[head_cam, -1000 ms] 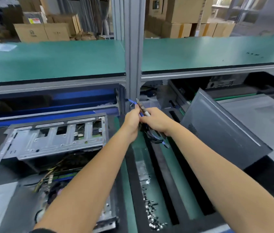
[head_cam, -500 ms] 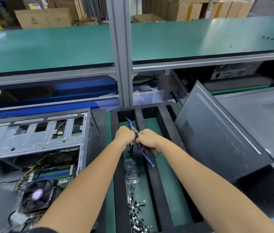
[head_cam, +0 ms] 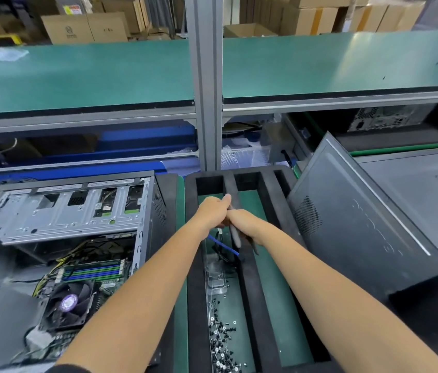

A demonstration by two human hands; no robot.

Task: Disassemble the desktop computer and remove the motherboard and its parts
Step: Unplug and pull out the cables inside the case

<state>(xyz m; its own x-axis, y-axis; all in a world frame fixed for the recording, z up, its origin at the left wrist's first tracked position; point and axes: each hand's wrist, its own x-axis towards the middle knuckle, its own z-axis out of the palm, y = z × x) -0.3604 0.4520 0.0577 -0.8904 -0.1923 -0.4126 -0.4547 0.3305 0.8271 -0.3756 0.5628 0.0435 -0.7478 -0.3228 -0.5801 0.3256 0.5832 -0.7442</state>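
At my nine o'clock the open grey metal computer case (head_cam: 78, 224) lies with its black-fanned motherboard (head_cam: 78, 286) inside. Dead ahead, my left hand (head_cam: 214, 210) and right hand (head_cam: 242, 223) meet over the black foam tray (head_cam: 193, 265), fingers curled around a bundle of blue and black cables (head_cam: 226, 247). At two o'clock, a dark grey side panel (head_cam: 360, 224) leans.

Both bare forearms stretched forward, left hand (head_cam: 214, 208) and right hand (head_cam: 242, 220) meeting knuckle to knuckle, fingers curled tight, gripping.
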